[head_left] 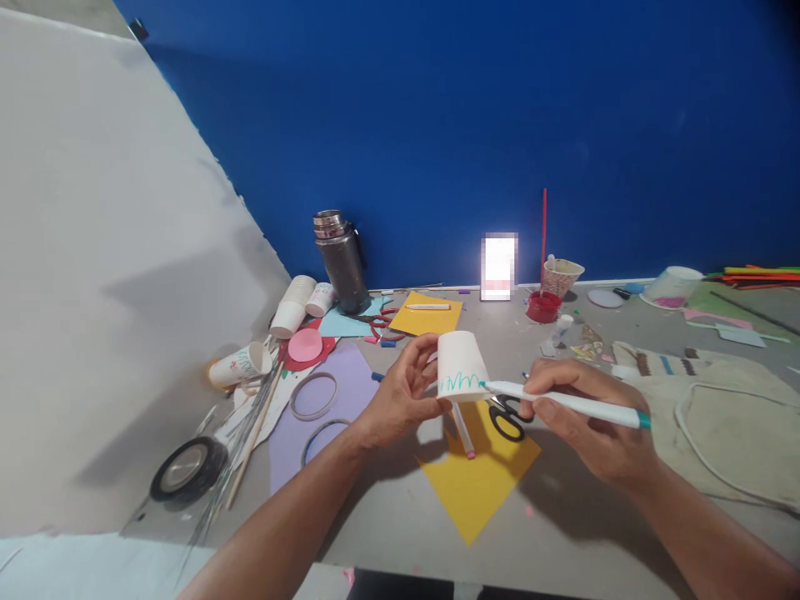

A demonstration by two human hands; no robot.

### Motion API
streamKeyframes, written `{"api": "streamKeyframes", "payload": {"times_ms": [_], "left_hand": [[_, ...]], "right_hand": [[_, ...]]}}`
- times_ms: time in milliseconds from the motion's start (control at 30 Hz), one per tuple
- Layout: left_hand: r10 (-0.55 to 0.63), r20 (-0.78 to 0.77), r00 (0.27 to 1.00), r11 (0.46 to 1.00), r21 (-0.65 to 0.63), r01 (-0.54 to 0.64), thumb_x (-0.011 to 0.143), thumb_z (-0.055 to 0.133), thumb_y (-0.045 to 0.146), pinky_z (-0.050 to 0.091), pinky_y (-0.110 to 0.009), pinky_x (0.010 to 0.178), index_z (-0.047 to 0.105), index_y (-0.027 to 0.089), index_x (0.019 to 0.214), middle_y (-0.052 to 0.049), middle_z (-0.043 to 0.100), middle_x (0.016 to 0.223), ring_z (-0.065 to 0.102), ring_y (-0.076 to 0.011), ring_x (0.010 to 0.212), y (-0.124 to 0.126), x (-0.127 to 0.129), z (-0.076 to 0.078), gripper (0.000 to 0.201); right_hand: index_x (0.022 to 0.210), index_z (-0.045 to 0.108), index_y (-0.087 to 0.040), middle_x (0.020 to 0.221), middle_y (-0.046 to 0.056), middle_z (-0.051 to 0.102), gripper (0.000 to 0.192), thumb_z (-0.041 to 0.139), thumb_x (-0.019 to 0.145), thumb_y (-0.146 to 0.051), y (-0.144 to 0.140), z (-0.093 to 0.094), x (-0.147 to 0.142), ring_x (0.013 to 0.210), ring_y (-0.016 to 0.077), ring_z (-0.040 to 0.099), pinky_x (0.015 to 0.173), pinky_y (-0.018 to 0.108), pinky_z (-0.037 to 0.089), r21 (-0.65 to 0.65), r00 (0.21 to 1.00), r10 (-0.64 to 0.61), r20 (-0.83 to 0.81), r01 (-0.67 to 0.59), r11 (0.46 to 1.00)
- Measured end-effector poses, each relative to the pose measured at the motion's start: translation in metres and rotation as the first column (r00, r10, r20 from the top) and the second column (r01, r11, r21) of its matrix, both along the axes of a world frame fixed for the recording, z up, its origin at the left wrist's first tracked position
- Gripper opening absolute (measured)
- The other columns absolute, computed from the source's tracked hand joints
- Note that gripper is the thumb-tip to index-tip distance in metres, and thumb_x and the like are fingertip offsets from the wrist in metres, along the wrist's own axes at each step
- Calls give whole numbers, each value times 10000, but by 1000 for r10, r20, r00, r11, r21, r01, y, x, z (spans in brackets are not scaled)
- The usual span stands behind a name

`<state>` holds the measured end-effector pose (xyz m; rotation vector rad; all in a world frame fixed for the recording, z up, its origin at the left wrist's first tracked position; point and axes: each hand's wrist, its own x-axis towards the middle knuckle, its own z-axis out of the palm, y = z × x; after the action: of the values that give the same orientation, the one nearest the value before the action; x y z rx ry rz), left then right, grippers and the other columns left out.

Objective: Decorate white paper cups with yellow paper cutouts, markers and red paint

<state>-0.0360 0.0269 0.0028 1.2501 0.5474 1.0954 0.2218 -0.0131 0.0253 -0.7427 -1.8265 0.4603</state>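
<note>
We see the left hand (pixel 400 392) clamped on an upturned white paper cup (pixel 461 365), held just above the grey worktop (pixel 387 517). The right hand (pixel 593 425) pinches a teal marker (pixel 562 402), its tip touching the cup's rim beside a green zigzag. Black scissors (pixel 507 417) and a pink pen (pixel 463 431) lie on yellow paper (pixel 478 483) below.

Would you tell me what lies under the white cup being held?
Under the paper cup: yellow paper, a pink-tipped pen and black scissors; their blades are hidden.
</note>
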Motion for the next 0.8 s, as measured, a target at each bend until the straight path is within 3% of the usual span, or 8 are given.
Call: {"api": "streamKeyframes", "payload": {"times_ms": [100,233,500,667,800], "left_hand": [[-11,40,999,999,-31,12,659,934,126,454,-430,1128,570,290,1316,-104,540,1510,544,-307,1388,-1,2,0,769],[-1,68,998,997,-80,7,638,937,101,478,-394,1101,567,288,1312,-102,540,1525,548,-297,1392,-2,4,3,792],[41,69,997,986,-161,-29,595,979,161,531,-398,1034,536,324,1341,-85,646,1407,631,-296,1290,-6,5,4,883],[45,62,997,984,-174,-33,591,981,171,546,-372,979,546,334,1334,-74,662,1384,658,-276,1226,-7,5,5,876],[32,62,998,974,-224,-18,594,973,171,534,-339,926,526,338,1371,-66,676,1354,676,-246,1149,-9,4,8,912]], "right_hand": [[1025,667,-255,773,0,675,54,659,980,-227,0,-1,1,672,157,660,585,275,488,-13,1000,-20,-16,20,1000],[1004,668,-259,761,-8,687,40,638,997,-235,1,-2,1,674,149,659,616,271,506,-66,997,50,-61,-54,996],[1009,680,-259,771,-9,713,41,647,996,-239,1,-1,-1,673,142,693,620,247,531,-128,986,92,-140,-110,986],[988,696,-255,760,-7,736,28,686,973,-233,0,0,0,664,132,702,594,212,528,-143,991,14,-132,-33,989],[944,701,-228,712,11,729,93,679,987,-308,1,-1,2,628,145,693,583,229,546,-233,977,47,-208,-96,968]]}}
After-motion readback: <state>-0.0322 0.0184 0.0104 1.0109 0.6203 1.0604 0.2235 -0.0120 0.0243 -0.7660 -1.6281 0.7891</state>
